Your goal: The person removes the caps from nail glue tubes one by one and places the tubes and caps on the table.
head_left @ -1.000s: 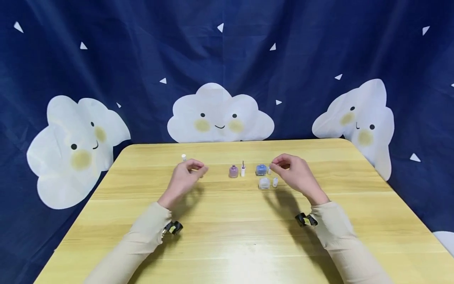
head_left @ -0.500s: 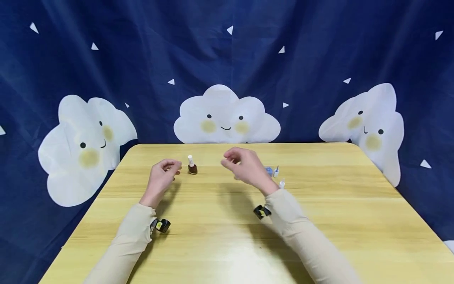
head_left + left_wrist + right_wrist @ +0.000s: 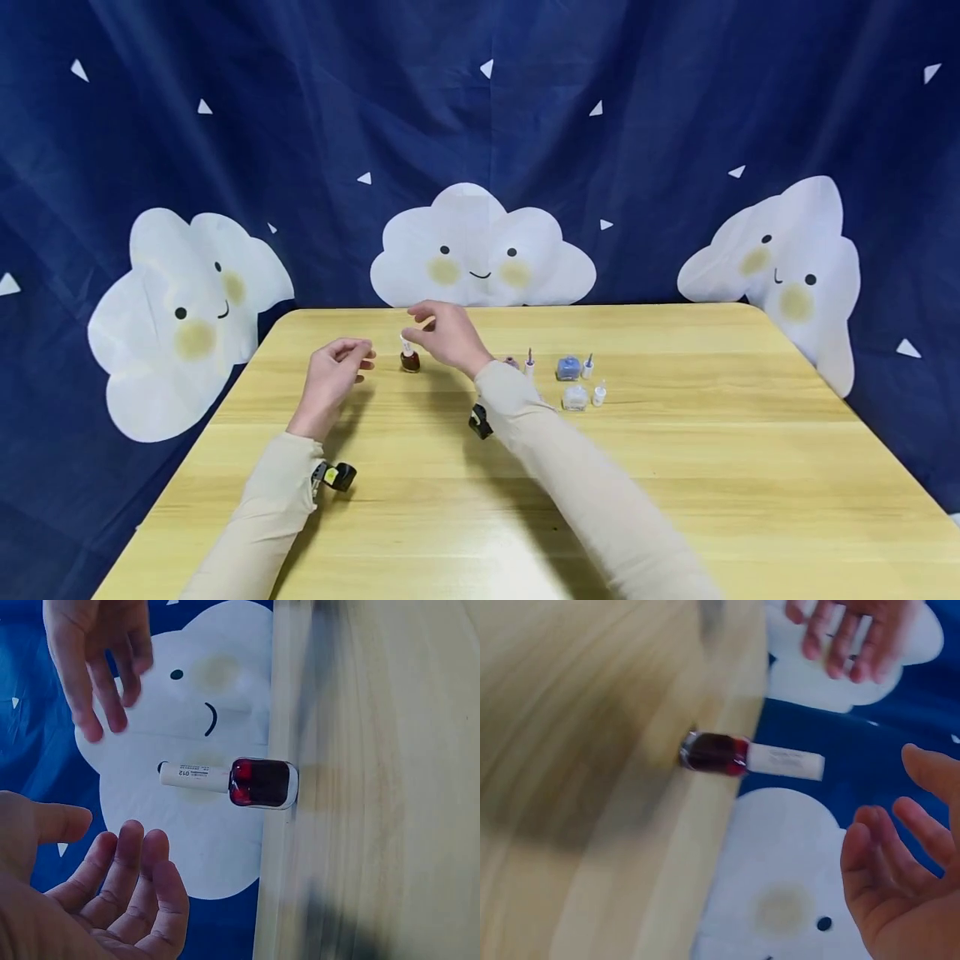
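Observation:
A dark red nail polish bottle [image 3: 409,362] stands upright on the table with its long white cap [image 3: 193,776] on. To its left is my left hand [image 3: 330,379], fingers loosely bent, apart from the bottle and holding nothing. My right hand [image 3: 446,333] hovers just right of the cap. In the right wrist view its thumb and fingers are spread, with a gap between them and the bottle. Behind my right wrist, a purple nail polish bottle [image 3: 512,362] shows only in part, beside its white-capped brush [image 3: 529,367].
To the right stand an uncapped blue polish bottle [image 3: 568,368] and its brush [image 3: 588,367]. Nearer me are a clear polish bottle [image 3: 575,398] and its brush cap [image 3: 599,394]. Past the wooden table's [image 3: 675,433] far edge hangs a dark blue curtain [image 3: 645,125] with clouds.
My right hand has crossed leftward from beside the blue bottle to the dark red bottle. My left hand has shifted left, away from that bottle. The head view has turned slightly.

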Motion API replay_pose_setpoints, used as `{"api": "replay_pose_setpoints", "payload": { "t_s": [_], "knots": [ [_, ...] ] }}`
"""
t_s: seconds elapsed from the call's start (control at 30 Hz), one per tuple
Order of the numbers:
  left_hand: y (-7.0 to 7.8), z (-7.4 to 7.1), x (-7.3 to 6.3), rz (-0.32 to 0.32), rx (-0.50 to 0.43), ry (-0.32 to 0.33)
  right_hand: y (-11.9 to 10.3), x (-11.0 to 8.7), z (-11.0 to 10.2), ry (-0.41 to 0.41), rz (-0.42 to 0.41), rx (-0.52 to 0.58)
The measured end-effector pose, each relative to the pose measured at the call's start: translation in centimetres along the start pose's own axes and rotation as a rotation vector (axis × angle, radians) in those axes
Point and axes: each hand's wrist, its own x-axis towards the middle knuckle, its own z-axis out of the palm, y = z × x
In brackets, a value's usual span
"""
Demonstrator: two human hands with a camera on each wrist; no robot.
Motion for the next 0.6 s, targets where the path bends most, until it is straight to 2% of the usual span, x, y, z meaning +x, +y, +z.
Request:
{"api": "replay_pose_setpoints", "payload": {
  "t_s": [0.13, 0.33, 0.6],
  "knots": [
    [0.0, -0.1, 0.1, 0.008, -0.002, 0.014, 0.1, 0.8, 1.6, 0.004, -0.017, -0.035],
    [-0.2, 0.4, 0.2, 0.007, -0.007, 0.005, 0.8, 1.2, 3.7, 0.016, 0.022, -0.108],
    [-0.2, 0.5, 0.1, 0.005, -0.013, 0.022, 1.7, 1.2, 5.1, 0.04, 0.088, -0.047]
  ]
}}
